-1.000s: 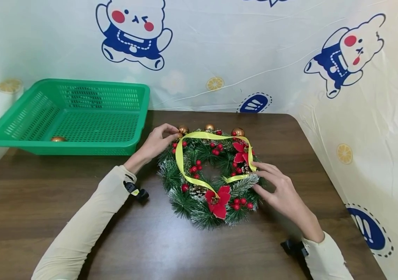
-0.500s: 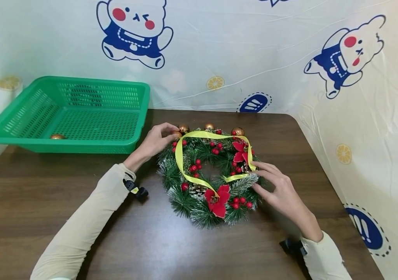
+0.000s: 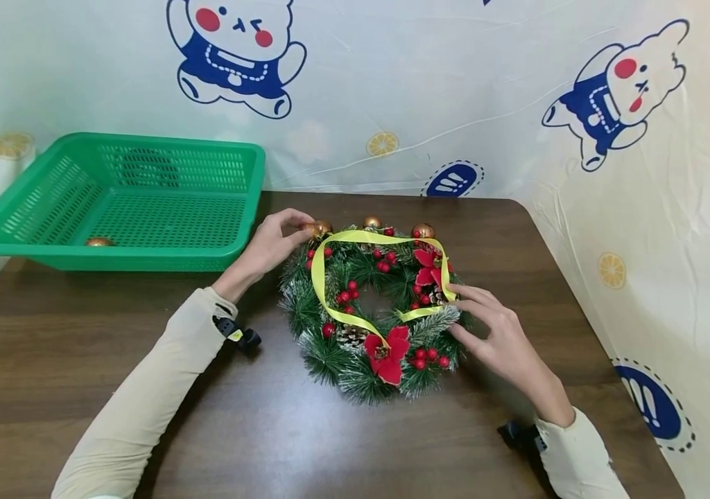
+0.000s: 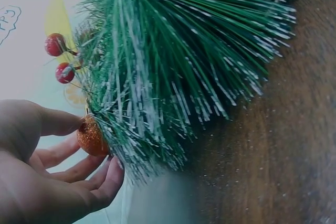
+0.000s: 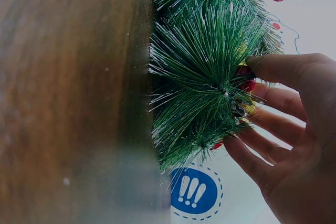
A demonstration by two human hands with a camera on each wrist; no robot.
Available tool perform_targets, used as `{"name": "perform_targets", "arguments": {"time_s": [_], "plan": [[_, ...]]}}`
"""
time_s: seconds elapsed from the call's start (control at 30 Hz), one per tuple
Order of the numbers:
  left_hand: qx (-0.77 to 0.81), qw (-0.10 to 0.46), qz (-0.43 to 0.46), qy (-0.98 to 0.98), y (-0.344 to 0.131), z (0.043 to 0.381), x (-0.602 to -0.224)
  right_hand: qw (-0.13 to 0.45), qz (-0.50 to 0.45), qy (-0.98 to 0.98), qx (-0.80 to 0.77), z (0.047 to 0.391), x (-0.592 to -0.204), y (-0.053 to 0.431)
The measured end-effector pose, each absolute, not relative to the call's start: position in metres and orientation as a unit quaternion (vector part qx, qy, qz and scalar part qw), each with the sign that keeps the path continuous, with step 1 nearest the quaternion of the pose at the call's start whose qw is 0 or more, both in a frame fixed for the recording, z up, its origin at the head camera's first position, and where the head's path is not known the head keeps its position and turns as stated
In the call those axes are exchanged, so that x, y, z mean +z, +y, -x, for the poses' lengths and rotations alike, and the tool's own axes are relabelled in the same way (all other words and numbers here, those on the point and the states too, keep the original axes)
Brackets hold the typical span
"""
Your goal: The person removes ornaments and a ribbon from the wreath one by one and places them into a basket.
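A green Christmas wreath [image 3: 314, 353] with red flowers, berries and pine cones lies on the brown table. Yellow ribbon [image 3: 319, 277] loops loosely over its top. At its far left edge my left hand [image 3: 270, 242] pinches a glittery gold bauble [image 4: 93, 137] between thumb and fingers, right beside the frosted needles. Another gold bauble [image 3: 324, 226] is close by those fingers. My right hand [image 3: 498, 339] holds the wreath's right side, thumb and fingers spread about a frosted sprig and red berries [image 5: 247, 80]. Its fingertips are partly hidden among the needles.
Along the wreath's far edge are two more gold baubles, a middle bauble [image 3: 372, 222] and a right bauble [image 3: 422, 231]. A green plastic basket [image 3: 143, 262] stands at the back left with a gold bauble [image 3: 99, 242] inside. Behind the table hangs a printed cloth [image 3: 342, 83].
My left hand has shifted slightly back and left with the bauble in its fingers. The right hand keeps its place on the wreath. The head view has tilted a little.
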State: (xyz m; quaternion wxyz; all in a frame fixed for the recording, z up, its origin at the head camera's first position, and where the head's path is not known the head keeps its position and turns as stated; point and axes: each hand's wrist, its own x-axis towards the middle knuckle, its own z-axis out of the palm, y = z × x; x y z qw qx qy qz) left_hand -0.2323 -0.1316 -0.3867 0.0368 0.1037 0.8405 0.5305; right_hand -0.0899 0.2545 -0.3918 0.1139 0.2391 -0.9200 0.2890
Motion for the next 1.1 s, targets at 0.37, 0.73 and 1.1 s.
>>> {"name": "perform_targets", "arguments": {"time_s": [0.37,0.73,1.1], "plan": [[0.536,0.019,-0.119,0.835,-0.133,0.231,-0.377,0.113,-0.241,-0.919,0.29,0.091,-0.389,0.254],[0.534,0.025,-0.143,0.833,-0.13,0.226,-0.366,0.11,-0.237,-0.92,0.291,0.092,-0.39,0.255],[0.521,0.051,-0.189,0.831,-0.124,0.219,-0.359,0.112,-0.236,-0.921,0.29,0.092,-0.392,0.255]]}}
